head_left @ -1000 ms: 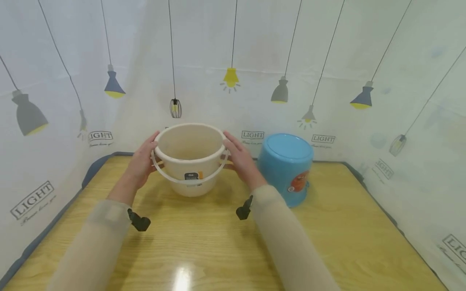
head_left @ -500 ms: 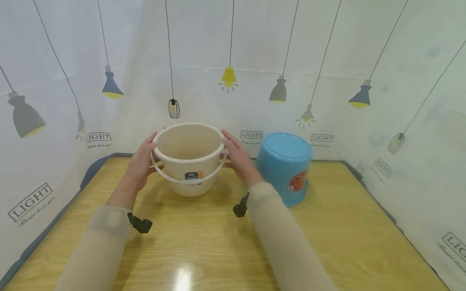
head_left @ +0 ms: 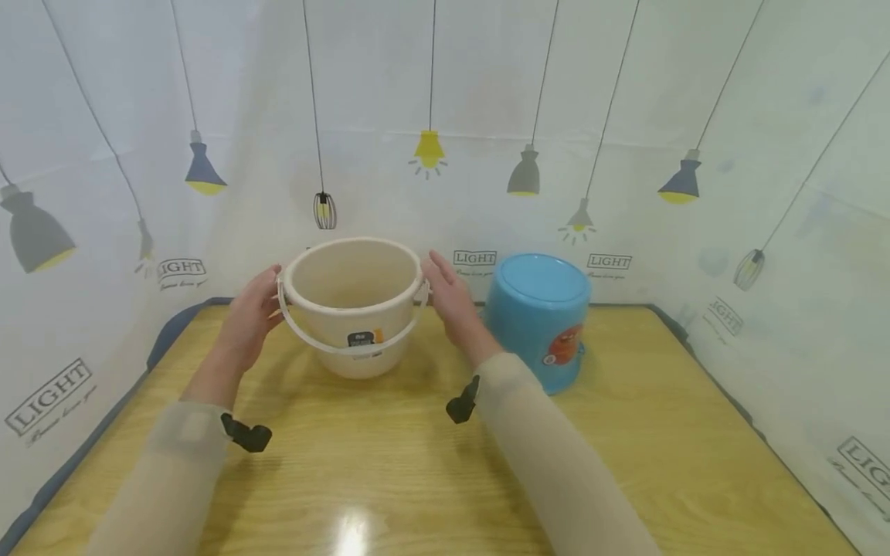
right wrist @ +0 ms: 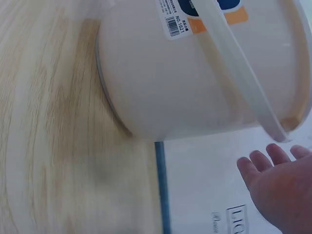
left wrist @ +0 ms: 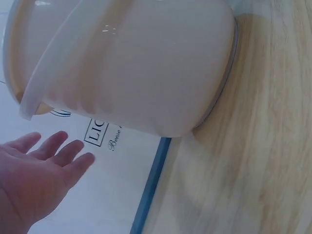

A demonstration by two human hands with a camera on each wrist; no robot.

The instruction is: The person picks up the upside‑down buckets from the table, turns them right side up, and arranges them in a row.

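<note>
I'm seeing the white bucket (head_left: pixel 351 320) standing upright on the surface (head_left: pixel 396 463), left of frame centre, apparently placed, only withdrawal seemingly remaining, while my left grip (head_left: pixel 243 320) and right grip (head_left: pixel 455 305) are hovering beside it, loosely spread, holding nothing.

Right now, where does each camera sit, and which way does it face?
Head: worn on the person's head, facing forward and down at the cream bucket, upturned blue bucket and table; left hand, right hand and both sleeves show.
Left wrist: worn there, facing the cream bucket's left side, which appears turned sideways; part of the left hand shows.
Right wrist: worn there, facing the bucket's right side with its barcode sticker; part of the right hand shows.
Shared: both wrist views show the cream bucket, its handle, the table and the backdrop.
</note>
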